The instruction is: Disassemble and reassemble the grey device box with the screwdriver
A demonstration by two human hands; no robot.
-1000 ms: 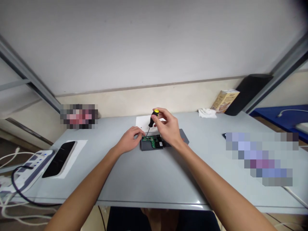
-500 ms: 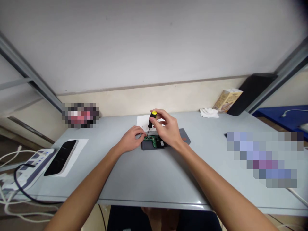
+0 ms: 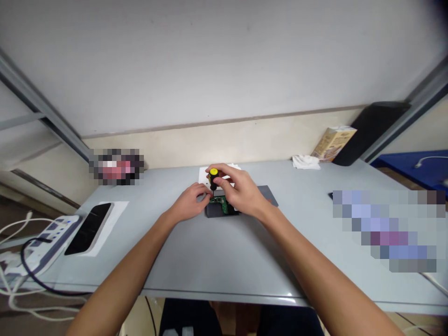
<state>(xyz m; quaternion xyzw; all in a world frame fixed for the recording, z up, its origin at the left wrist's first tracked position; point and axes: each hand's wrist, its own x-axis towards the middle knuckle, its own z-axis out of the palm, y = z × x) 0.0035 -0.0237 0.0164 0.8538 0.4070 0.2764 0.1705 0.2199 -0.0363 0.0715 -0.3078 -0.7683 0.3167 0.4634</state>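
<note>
A black and yellow screwdriver (image 3: pixel 213 178) stands nearly upright in my right hand (image 3: pixel 241 189), its handle gripped between thumb and fingers. Its shaft points down at the upper left part of a green circuit board (image 3: pixel 224 204). The board sits in a flat dark grey casing (image 3: pixel 213 213) lying on the table, and my right hand hides part of it. My left hand (image 3: pixel 192 201) rests at the casing's left edge. Its thumb and fingertips are pinched together by the board's corner; what they hold, if anything, is too small to make out.
A white paper (image 3: pixel 205 175) lies behind the casing. On the left are a phone (image 3: pixel 89 228) and a power strip (image 3: pixel 52 242) with cables. At the back right stand a carton (image 3: pixel 334 143), a crumpled tissue (image 3: pixel 305 162) and a black cylinder-like object (image 3: pixel 367 133). Blurred-out items lie at both sides.
My right hand has shifted a little left, bringing the screwdriver from a tilt to nearly upright over the board. My left hand has stayed in place.
</note>
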